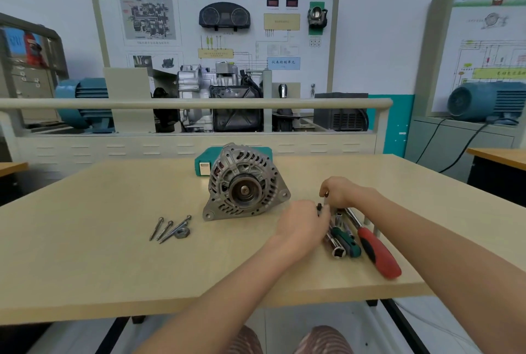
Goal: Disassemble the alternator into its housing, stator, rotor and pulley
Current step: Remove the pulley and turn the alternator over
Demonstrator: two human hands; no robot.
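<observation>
The silver alternator [244,181] stands on the table [99,268] with its pulley [244,191] facing me. To its left lie three long bolts [168,228] and a nut [182,232]. My left hand [301,225] and my right hand [341,193] meet just right of the alternator, over a cluster of tools. My left hand's fingers curl round a small dark tool part [319,207]. My right hand's fingers are curled and pinch a small piece; what it is I cannot make out.
A red-handled ratchet [375,248], a green-handled driver [345,241] and chrome sockets [337,250] lie at the right. A teal case [203,164] sits behind the alternator. A training bench with a gearbox [216,97] stands beyond the table.
</observation>
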